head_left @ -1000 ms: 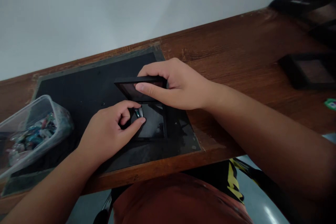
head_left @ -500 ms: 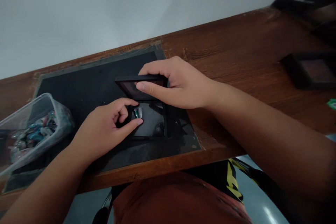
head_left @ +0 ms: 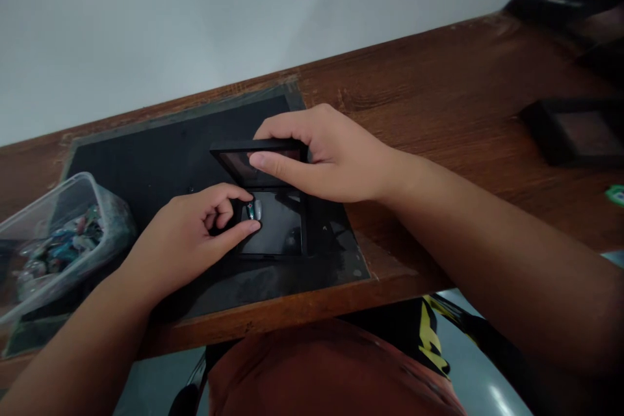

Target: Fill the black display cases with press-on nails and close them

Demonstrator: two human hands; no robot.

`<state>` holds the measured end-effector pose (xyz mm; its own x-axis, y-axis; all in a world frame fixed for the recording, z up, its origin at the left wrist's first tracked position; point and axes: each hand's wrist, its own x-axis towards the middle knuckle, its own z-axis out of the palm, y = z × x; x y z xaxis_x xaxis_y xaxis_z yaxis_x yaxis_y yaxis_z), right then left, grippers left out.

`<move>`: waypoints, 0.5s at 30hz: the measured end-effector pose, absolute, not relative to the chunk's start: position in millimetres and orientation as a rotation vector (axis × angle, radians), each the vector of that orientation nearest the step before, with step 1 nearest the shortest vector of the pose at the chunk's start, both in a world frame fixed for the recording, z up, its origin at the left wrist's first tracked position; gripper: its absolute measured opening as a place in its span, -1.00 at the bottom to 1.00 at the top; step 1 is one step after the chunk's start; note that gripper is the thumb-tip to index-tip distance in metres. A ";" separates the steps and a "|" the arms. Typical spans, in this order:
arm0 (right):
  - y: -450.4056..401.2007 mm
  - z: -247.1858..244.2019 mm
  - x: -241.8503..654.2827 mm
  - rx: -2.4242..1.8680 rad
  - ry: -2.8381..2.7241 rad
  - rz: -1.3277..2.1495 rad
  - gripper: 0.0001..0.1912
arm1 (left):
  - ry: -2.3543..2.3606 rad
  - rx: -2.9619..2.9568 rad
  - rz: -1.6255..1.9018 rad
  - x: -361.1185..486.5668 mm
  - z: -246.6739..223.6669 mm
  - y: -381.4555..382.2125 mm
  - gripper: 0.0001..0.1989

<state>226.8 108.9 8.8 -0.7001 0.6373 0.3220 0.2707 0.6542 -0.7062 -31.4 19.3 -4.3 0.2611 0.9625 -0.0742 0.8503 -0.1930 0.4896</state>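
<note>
A black hinged case (head_left: 280,227) lies on a dark mat, its lid (head_left: 234,166) raised and tilted. My right hand (head_left: 322,156) grips the lid's upper edge, thumb on the inner side and fingers behind. Inside the case, at its left side, is a small glossy green nail-shaped piece (head_left: 251,210), with a pale clear one (head_left: 258,210) or its reflection beside it. My left hand (head_left: 195,227) pinches the green piece lengthwise between thumb and forefinger, over the case's left edge.
A clear plastic tub (head_left: 102,208) of many small glossy pieces stands on the left. The dark mat (head_left: 146,149) covers part of the wooden table (head_left: 414,84). Another black case (head_left: 550,133) and a small green object (head_left: 617,194) lie at the right.
The whole view has shifted slightly, with both hands and the case a little further left. The green piece stands more upright between my left fingertips. The lid is still raised.
</note>
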 end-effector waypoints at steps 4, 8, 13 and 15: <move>109.0 8.4 227.4 -0.722 -2.302 0.877 -0.70 | 1.599 2.077 0.339 -28.5 -2.3 21.6 -0.68; 110.5 4.6 228.3 -0.755 -2.274 0.850 -0.72 | 1.583 2.063 0.337 -27.3 1.3 22.4 -0.63; 112.7 1.1 228.9 -0.725 -2.262 0.851 -0.70 | 1.532 2.367 0.437 -24.9 12.8 16.3 -0.70; 112.9 0.5 229.2 -0.731 -2.259 0.858 -0.70 | 1.545 2.484 0.595 -23.1 22.8 11.7 -0.75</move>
